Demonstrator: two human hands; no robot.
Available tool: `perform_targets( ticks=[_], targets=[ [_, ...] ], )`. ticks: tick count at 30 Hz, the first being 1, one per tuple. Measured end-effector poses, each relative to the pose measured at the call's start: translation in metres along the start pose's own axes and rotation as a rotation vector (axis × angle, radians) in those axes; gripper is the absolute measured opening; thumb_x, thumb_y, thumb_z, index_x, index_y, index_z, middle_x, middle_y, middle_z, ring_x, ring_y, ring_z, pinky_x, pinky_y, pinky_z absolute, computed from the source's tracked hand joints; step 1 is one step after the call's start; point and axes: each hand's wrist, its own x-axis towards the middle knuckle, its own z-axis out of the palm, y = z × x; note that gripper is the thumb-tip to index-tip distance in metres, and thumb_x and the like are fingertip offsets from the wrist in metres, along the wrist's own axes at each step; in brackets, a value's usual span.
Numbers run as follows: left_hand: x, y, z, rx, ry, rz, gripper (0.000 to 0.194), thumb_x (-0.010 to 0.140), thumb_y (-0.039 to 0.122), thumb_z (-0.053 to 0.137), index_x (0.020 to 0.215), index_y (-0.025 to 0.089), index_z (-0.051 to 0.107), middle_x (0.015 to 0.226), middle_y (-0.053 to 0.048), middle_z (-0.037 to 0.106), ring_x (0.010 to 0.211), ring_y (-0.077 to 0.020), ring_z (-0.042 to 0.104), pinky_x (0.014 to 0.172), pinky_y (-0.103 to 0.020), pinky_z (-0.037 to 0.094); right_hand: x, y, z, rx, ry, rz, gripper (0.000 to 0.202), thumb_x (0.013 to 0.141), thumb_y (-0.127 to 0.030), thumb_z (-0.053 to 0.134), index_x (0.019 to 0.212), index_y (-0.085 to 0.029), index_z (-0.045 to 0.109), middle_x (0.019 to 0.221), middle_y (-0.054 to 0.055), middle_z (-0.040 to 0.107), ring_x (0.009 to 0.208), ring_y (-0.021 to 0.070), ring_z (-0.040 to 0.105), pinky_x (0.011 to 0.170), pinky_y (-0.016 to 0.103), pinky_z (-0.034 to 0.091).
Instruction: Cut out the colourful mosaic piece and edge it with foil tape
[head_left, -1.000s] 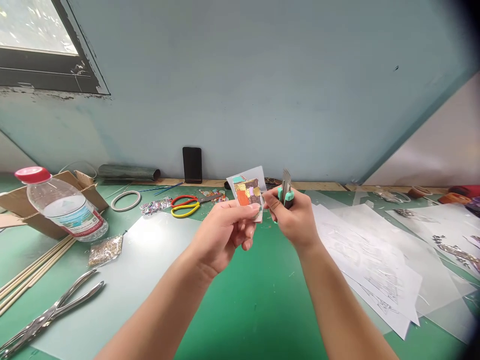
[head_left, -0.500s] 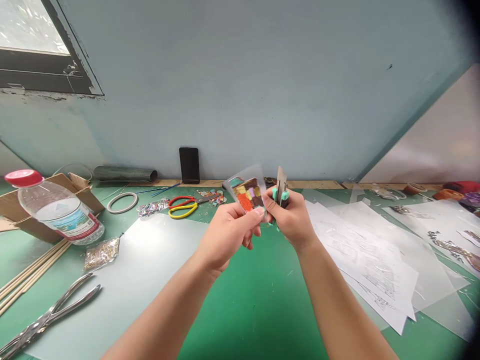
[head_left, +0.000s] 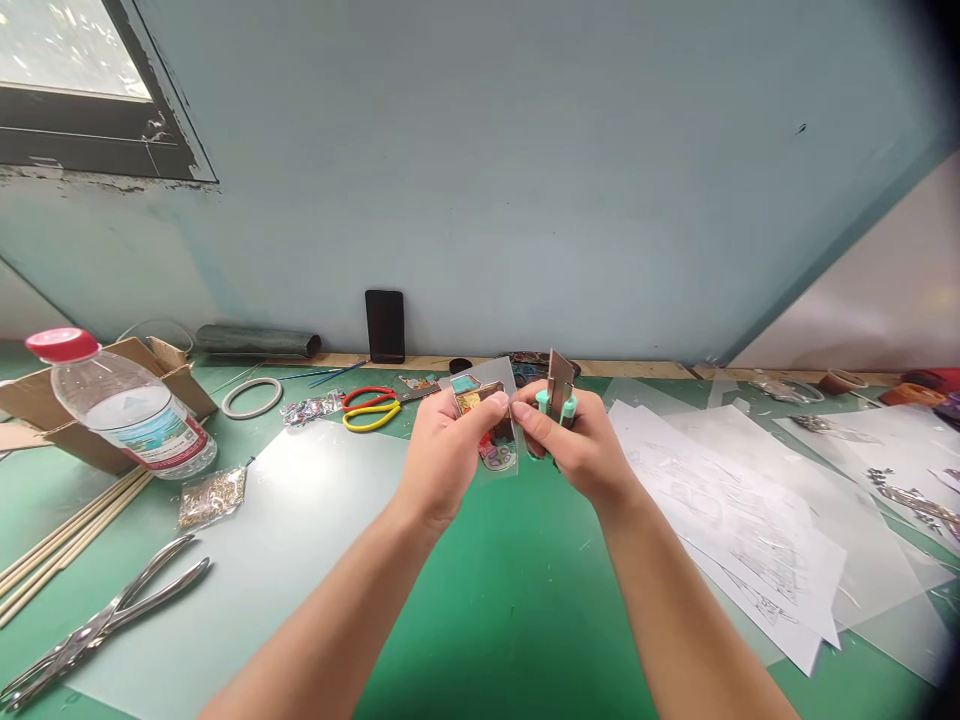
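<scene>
A small clear plastic sheet with a colourful printed picture [head_left: 498, 452] is pinched between the thumb and fingers of my left hand [head_left: 446, 455], above the middle of the green table. Close to its right edge, my right hand [head_left: 574, 440] is wrapped round scissors with mint-green handles [head_left: 568, 408]; their wide metal blades point up. The thumb and fingertip of that hand meet at the sheet's right edge. Behind my left hand lie red-and-yellow-handled scissors [head_left: 371, 410], their blades partly over colourful scraps.
On the left are a water bottle [head_left: 142, 420], a cardboard box [head_left: 82, 435], wooden sticks [head_left: 75, 535], metal pliers [head_left: 112, 620] and a bag of small beads [head_left: 214, 497]. A black phone [head_left: 385, 326] leans on the wall. Drawn papers [head_left: 720, 510] lie right.
The sheet has been turned and lowered, showing more of its print below my left hand. My right hand's thumb and fingertip have come to its edge, and the scissors have rotated slightly.
</scene>
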Motion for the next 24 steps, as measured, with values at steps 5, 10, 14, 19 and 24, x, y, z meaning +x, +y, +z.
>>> perform_targets(
  ticks=[5, 10, 14, 19, 24],
  targets=[
    [0.000, 0.003, -0.002, -0.021, -0.029, -0.067, 0.020, 0.077, 0.032, 0.080, 0.081, 0.014, 0.071, 0.075, -0.001, 0.066, 0.067, -0.0126, 0.058, 0.061, -0.023, 0.046, -0.001, 0.002, 0.001, -0.079, 0.044, -0.110, 0.019, 0.095, -0.032, 0.066, 0.080, -0.020, 0.068, 0.062, -0.002, 0.053, 0.058, 0.0126, 0.043, 0.055, 0.029, 0.036],
    [-0.002, 0.006, 0.003, -0.126, 0.011, -0.111, 0.026, 0.071, 0.030, 0.082, 0.070, 0.015, 0.061, 0.063, 0.003, 0.053, 0.056, -0.0086, 0.046, 0.052, -0.020, 0.036, 0.000, 0.005, 0.004, -0.126, 0.103, -0.228, 0.017, 0.095, -0.027, 0.064, 0.080, -0.019, 0.069, 0.066, -0.001, 0.056, 0.060, 0.0130, 0.047, 0.058, 0.029, 0.039],
    [-0.002, 0.007, 0.007, -0.173, 0.015, -0.110, 0.026, 0.069, 0.030, 0.082, 0.069, 0.015, 0.061, 0.065, 0.003, 0.054, 0.058, -0.0087, 0.046, 0.052, -0.020, 0.036, 0.002, 0.005, 0.009, -0.167, 0.156, -0.311, 0.015, 0.095, -0.023, 0.064, 0.082, -0.019, 0.070, 0.073, 0.002, 0.065, 0.066, 0.0148, 0.055, 0.062, 0.030, 0.042],
    [-0.001, 0.008, 0.000, 0.045, -0.015, -0.040, 0.021, 0.079, 0.034, 0.076, 0.076, 0.016, 0.066, 0.069, 0.001, 0.058, 0.062, -0.0107, 0.049, 0.056, -0.022, 0.040, 0.000, 0.006, 0.006, -0.144, 0.121, -0.307, 0.016, 0.095, -0.021, 0.063, 0.080, -0.019, 0.067, 0.071, 0.001, 0.064, 0.065, 0.0144, 0.054, 0.062, 0.031, 0.042],
    [0.002, 0.009, -0.007, 0.127, -0.051, -0.018, 0.026, 0.083, 0.036, 0.074, 0.070, 0.016, 0.063, 0.065, 0.002, 0.055, 0.060, -0.0101, 0.048, 0.057, -0.022, 0.039, -0.004, 0.005, -0.003, -0.124, 0.036, -0.218, 0.021, 0.095, -0.025, 0.062, 0.075, -0.019, 0.062, 0.069, -0.001, 0.057, 0.064, 0.0136, 0.049, 0.059, 0.030, 0.038]
  ],
)
